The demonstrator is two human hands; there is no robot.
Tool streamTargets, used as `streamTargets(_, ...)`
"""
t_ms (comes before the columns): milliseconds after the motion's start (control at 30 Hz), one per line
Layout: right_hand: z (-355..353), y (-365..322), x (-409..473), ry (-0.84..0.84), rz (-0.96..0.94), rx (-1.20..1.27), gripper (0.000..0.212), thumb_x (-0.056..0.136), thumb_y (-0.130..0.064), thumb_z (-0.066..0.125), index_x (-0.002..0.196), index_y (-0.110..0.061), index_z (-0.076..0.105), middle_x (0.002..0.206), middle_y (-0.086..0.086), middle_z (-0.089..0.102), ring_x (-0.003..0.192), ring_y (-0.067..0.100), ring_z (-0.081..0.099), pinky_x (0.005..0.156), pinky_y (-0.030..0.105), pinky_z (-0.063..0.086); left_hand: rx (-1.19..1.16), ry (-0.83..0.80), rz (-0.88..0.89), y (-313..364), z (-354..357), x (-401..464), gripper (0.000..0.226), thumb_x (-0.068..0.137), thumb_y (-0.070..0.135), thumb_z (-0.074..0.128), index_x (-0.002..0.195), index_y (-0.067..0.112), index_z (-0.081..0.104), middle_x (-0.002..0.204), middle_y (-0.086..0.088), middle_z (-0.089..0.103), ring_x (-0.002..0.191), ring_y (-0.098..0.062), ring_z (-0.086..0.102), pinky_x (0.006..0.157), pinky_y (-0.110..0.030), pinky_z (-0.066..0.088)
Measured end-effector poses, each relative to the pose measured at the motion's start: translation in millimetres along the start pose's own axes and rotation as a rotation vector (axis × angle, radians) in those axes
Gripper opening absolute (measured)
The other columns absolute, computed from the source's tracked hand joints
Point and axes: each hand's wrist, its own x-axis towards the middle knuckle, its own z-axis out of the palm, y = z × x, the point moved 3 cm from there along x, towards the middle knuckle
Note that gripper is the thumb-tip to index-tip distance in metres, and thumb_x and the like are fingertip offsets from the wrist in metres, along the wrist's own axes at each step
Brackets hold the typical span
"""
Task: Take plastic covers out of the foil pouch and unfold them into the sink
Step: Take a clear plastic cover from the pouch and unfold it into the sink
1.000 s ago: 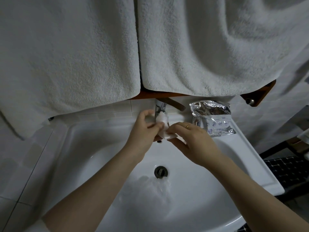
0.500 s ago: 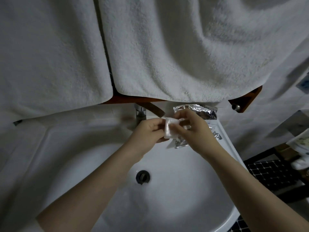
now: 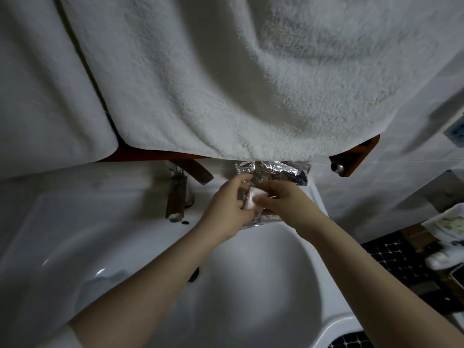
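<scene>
A small folded white plastic cover (image 3: 251, 200) is pinched between my left hand (image 3: 226, 212) and my right hand (image 3: 283, 204), above the back right of the white sink (image 3: 238, 285). The crinkled silver foil pouch (image 3: 281, 170) lies on the sink's back right ledge, right behind my hands and partly hidden by them. Its lower edge shows under my fingers. My left forearm hides most of the drain.
Two white towels (image 3: 226, 84) hang from a wooden rail (image 3: 356, 154) over the sink, close above the pouch. A metal tap (image 3: 178, 194) stands left of my hands. Black tiled floor and a white dish (image 3: 447, 222) lie to the right.
Both hands have carried the folded cover from in front of the tap to the right, over the foil pouch. The view has swung right as well.
</scene>
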Motion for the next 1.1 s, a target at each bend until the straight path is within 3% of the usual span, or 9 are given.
streamTargets(200, -17, 8, 25, -0.073, -0.021, -0.03, 0.021, 0.081, 0.002, 0.066, 0.071, -0.015, 0.063, 0.057, -0.007, 0.057, 0.048, -0.004, 0.047, 0.053, 0.011, 0.04, 0.166, 0.125, 0.056, -12, 11, 31, 0.062, 0.076, 0.002, 0.072, 0.13, 0.017, 0.046, 0.095, 0.004, 0.05, 0.068, -0.011, 0.051, 0.067, -0.021, 0.045)
streamTargets(333, -28, 13, 39, 0.023, -0.066, -0.021, 0.025, 0.085, 0.003, 0.06, 0.068, -0.016, 0.062, 0.05, -0.012, 0.059, 0.045, -0.007, 0.049, 0.052, 0.008, 0.036, -0.124, 0.117, -0.071, -31, 16, 53, 0.056, 0.061, 0.02, 0.081, 0.106, 0.028, 0.049, 0.095, 0.002, 0.06, 0.086, -0.014, 0.058, 0.08, -0.033, 0.049)
streamTargets(400, -38, 20, 46, 0.081, -0.041, 0.03, 0.026, 0.086, 0.003, 0.059, 0.068, -0.016, 0.06, 0.049, -0.014, 0.059, 0.046, -0.008, 0.052, 0.051, 0.007, 0.038, -0.163, 0.185, -0.187, -51, 16, 65, 0.058, 0.069, 0.026, 0.08, 0.117, 0.024, 0.049, 0.112, 0.004, 0.058, 0.102, -0.009, 0.055, 0.09, -0.026, 0.045)
streamTargets(500, -48, 34, 52, 0.087, 0.018, 0.051, 0.018, 0.086, -0.004, 0.062, 0.074, -0.016, 0.063, 0.061, -0.008, 0.063, 0.059, 0.004, 0.057, 0.06, 0.02, 0.044, -0.195, 0.338, -0.377, -74, 13, 83, 0.066, 0.083, 0.03, 0.069, 0.139, 0.01, 0.039, 0.141, -0.002, 0.043, 0.128, -0.016, 0.042, 0.108, -0.031, 0.034)
streamTargets(633, -50, 43, 56, 0.054, 0.036, 0.046, 0.016, 0.086, -0.005, 0.063, 0.075, -0.017, 0.064, 0.073, 0.005, 0.066, 0.072, 0.019, 0.058, 0.068, 0.033, 0.044, -0.348, 0.364, -0.412, -68, 12, 102, 0.026, 0.094, 0.023, 0.054, 0.117, 0.011, 0.056, 0.119, -0.003, 0.058, 0.105, -0.014, 0.051, 0.089, -0.024, 0.037)
streamTargets(733, -48, 36, 54, 0.016, -0.048, 0.038, 0.015, 0.086, -0.003, 0.063, 0.076, -0.015, 0.065, 0.077, 0.004, 0.067, 0.07, 0.007, 0.06, 0.068, 0.019, 0.046, -0.481, 0.401, -0.386, -65, 15, 103, 0.004, 0.092, 0.013, 0.056, 0.093, 0.015, 0.06, 0.092, -0.002, 0.061, 0.095, -0.016, 0.054, 0.086, -0.028, 0.04)
streamTargets(833, -48, 22, 49, -0.007, -0.202, -0.153, 0.016, 0.088, -0.007, 0.061, 0.076, -0.019, 0.064, 0.075, -0.004, 0.066, 0.07, -0.004, 0.059, 0.065, 0.009, 0.042, -0.47, 0.422, -0.312, -68, 20, 89, 0.008, 0.09, 0.002, 0.056, 0.088, 0.006, 0.063, 0.081, -0.009, 0.06, 0.079, -0.013, 0.054, 0.072, -0.021, 0.043)
streamTargets(1000, -49, 31, 53, 0.112, -0.295, -0.499, 0.014, 0.092, -0.023, 0.056, 0.095, -0.01, 0.061, 0.077, 0.002, 0.056, 0.069, 0.013, 0.051, 0.06, 0.011, 0.034, -0.316, 0.42, -0.208, -74, 11, 54, 0.02, 0.089, 0.006, 0.058, 0.071, 0.012, 0.061, 0.065, -0.003, 0.054, 0.056, -0.003, 0.048, 0.058, -0.017, 0.037)
streamTargets(1100, -42, 33, 52, 0.136, -0.396, -0.575, 0.019, 0.093, -0.017, 0.053, 0.097, 0.0, 0.059, 0.088, 0.015, 0.06, 0.086, 0.032, 0.053, 0.078, 0.035, 0.043, -0.361, 0.411, -0.218, -73, 12, 41, 0.019, 0.092, 0.004, 0.054, 0.075, 0.012, 0.059, 0.07, -0.002, 0.061, 0.058, 0.001, 0.059, 0.055, -0.012, 0.042)
